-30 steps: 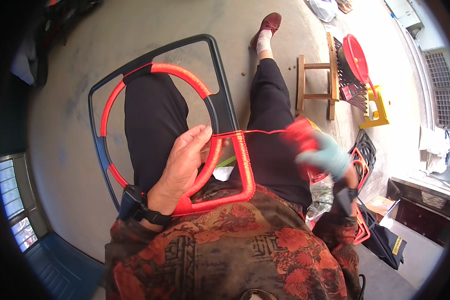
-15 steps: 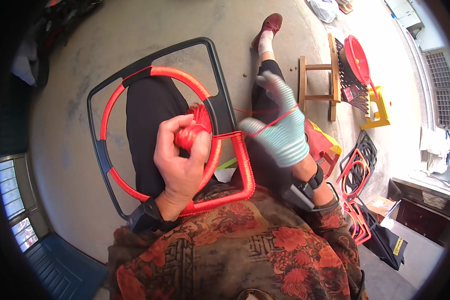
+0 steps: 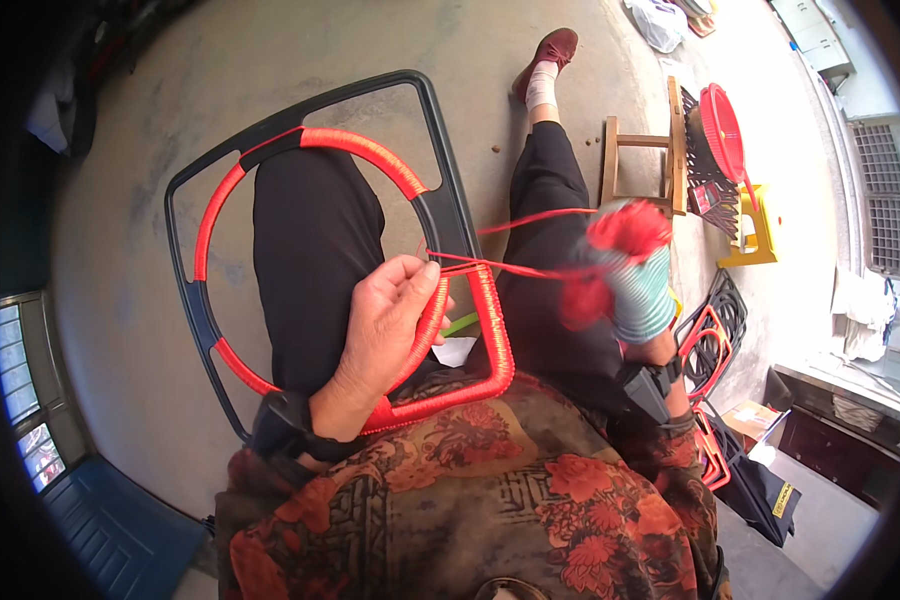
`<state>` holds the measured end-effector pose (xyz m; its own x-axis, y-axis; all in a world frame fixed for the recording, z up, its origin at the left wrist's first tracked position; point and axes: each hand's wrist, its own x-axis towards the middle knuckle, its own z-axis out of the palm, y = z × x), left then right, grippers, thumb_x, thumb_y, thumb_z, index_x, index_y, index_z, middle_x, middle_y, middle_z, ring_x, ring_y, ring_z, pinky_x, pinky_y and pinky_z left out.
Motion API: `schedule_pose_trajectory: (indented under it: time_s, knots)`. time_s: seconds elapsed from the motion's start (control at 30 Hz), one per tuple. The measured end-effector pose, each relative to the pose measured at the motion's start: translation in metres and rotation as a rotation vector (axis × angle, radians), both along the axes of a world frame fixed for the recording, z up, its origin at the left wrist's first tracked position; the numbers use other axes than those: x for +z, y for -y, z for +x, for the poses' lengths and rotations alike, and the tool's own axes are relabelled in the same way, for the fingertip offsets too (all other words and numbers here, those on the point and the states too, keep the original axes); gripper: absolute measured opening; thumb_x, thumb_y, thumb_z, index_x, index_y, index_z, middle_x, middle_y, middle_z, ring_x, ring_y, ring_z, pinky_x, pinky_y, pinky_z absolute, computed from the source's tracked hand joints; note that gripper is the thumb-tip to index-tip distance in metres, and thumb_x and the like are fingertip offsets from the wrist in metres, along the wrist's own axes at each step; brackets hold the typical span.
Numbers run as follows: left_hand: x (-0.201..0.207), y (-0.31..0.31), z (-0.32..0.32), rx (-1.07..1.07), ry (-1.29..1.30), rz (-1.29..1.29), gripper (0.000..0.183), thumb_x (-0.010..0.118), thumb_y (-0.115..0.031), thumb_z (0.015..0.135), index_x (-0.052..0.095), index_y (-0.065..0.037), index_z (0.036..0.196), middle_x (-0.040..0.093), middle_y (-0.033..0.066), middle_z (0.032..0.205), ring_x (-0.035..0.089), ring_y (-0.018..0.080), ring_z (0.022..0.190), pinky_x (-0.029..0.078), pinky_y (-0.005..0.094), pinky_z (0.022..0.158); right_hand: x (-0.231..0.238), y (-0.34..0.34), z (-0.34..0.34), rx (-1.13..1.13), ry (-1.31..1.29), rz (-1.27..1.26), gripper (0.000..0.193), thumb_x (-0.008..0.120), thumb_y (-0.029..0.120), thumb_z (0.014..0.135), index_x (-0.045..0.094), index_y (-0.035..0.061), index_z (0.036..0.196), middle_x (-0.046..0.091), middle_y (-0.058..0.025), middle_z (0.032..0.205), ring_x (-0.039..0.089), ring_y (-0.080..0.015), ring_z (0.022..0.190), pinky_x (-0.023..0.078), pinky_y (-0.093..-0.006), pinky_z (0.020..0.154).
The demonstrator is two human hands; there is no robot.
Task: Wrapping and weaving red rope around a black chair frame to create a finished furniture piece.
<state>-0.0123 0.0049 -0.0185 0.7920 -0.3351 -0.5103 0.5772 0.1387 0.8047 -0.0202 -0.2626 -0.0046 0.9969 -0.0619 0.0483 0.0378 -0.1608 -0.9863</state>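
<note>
A black plastic frame (image 3: 454,225) with a round inner ring lies across my lap, parts of it wrapped closely in shiny red cord (image 3: 493,330). My bare left hand (image 3: 385,320) is closed around the wrapped ring, its thumb and forefinger pinched beside the bare black joint. In my right hand (image 3: 642,295), which wears a pale striped glove, is a bundle of red cord (image 3: 630,235), blurred by motion. Strands of cord stretch from that bundle leftward to the frame near my left fingertips. The right fingers are mostly hidden by the bundle.
To the right are a wooden stool (image 3: 642,141), a red plastic basket (image 3: 722,132) and a yellow stool (image 3: 760,228). More black and red frames (image 3: 708,350) lean below them, near a black bag (image 3: 755,490). A blue mat-like surface (image 3: 120,530) is at lower left.
The red cord bundle has passed from my left hand to my right, which has swung out to the right and closed. My left hand has shifted onto the wrapped ring.
</note>
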Motion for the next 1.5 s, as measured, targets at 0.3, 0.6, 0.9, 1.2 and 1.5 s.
schedule_pose_trajectory:
  time_s: [0.3,0.6,0.9,1.2,1.5]
  knots:
    - [-0.003,0.0,0.003,-0.015,-0.071,-0.099,0.023,0.053,-0.028,0.1,0.056,-0.005,0.095,0.063,0.0049,0.076,0.061,0.0095,0.059,0.052,0.0219,0.05,-0.083,0.166,-0.063,-0.321,-0.665,-1.311,0.029,0.068,0.028,0.08,0.065,0.0089,0.103,0.067,-0.0225,0.087,0.066,-0.0387,0.084,0.052,-0.0452,0.075]
    - [-0.005,0.0,0.003,0.02,-0.072,-0.08,0.023,0.052,-0.028,0.1,0.054,-0.005,0.1,0.063,0.0056,0.078,0.062,0.0108,0.06,0.053,0.0232,0.052,-0.044,0.038,-0.018,-0.2,-0.364,0.529,0.035,0.061,0.027,0.09,0.059,-0.0007,0.112,0.057,-0.0016,0.076,0.056,-0.0116,0.07,0.047,-0.0268,0.069]
    - [0.003,0.006,0.009,0.202,-0.108,-0.181,0.03,0.055,-0.029,0.099,0.051,-0.003,0.114,0.066,0.0123,0.084,0.066,0.0161,0.063,0.056,0.0268,0.055,-0.058,-0.024,-0.01,0.341,-0.579,0.721,0.038,0.062,0.041,0.09,0.057,0.0035,0.097,0.065,-0.0132,0.093,0.064,-0.0205,0.086,0.053,-0.0337,0.074]
    - [-0.001,-0.001,0.007,0.143,-0.196,-0.243,0.015,0.059,-0.019,0.096,0.054,-0.006,0.101,0.068,0.014,0.083,0.066,0.0198,0.061,0.056,0.0295,0.055,-0.047,-0.046,0.007,0.083,-0.32,1.299,0.022,0.068,0.025,0.086,0.054,0.0093,0.089,0.06,-0.0081,0.09,0.062,-0.0256,0.088,0.053,-0.0358,0.073]
    - [0.001,-0.004,0.009,0.05,-0.19,-0.236,0.012,0.059,-0.017,0.095,0.055,-0.005,0.096,0.067,0.0131,0.082,0.067,0.02,0.066,0.056,0.0298,0.058,-0.093,-0.012,0.016,-0.063,-0.567,0.726,0.033,0.059,0.039,0.094,0.056,0.0087,0.104,0.062,-0.0108,0.085,0.063,-0.0248,0.073,0.052,-0.0342,0.069]
